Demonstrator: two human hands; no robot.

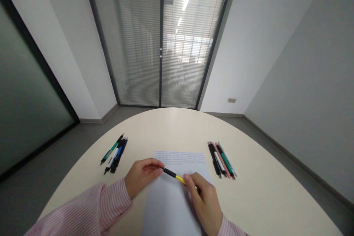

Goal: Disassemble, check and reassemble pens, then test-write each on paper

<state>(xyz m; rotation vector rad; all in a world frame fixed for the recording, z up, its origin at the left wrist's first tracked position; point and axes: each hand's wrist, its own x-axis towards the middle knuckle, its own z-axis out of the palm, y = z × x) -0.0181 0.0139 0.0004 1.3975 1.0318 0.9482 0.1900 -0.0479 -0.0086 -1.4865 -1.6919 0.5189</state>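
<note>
A black-and-yellow pen lies almost level across a printed white sheet of paper, held above it between both hands. My left hand pinches its black end with the fingertips. My right hand closes around the yellow part, and the fingers hide the far end. To the left of the sheet lies a bundle of several pens, and a second bundle of several pens lies to its right. Neither hand touches a bundle.
Everything lies on a rounded cream table with a curved far edge. Beyond it are a grey floor, white walls, a dark-framed glass door with blinds and a dark glass panel at the left.
</note>
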